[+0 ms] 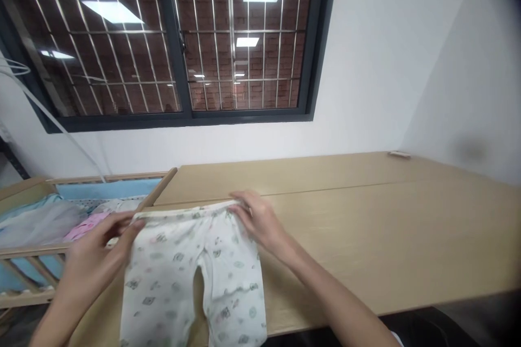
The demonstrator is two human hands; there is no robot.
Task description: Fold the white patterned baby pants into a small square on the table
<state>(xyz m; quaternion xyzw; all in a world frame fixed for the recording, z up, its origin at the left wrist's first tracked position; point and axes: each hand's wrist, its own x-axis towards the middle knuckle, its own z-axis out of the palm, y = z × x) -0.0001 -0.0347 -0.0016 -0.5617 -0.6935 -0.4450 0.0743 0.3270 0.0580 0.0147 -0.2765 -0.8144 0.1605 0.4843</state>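
Note:
A small pair of white baby pants (163, 271) with a grey-green print hangs between my two hands, spread out by the waistband over the table's near left part. My left hand (103, 246) pinches the left corner of the waistband between thumb and fingers. At the right corner, my right hand (256, 219) grips the same waistband. The legs hang toward me, with a gap between them showing the table behind. The lower ends of the legs run out of view at the bottom.
A light wooden table (366, 227) with a seam stretches to the right. Left of it stands a wooden crib (30, 252) with blue lining, holding a bunched-up pile of cloth (44, 219). A barred window (240, 38) is in the wall behind. One small flat object (399, 154) lies at the table's far edge.

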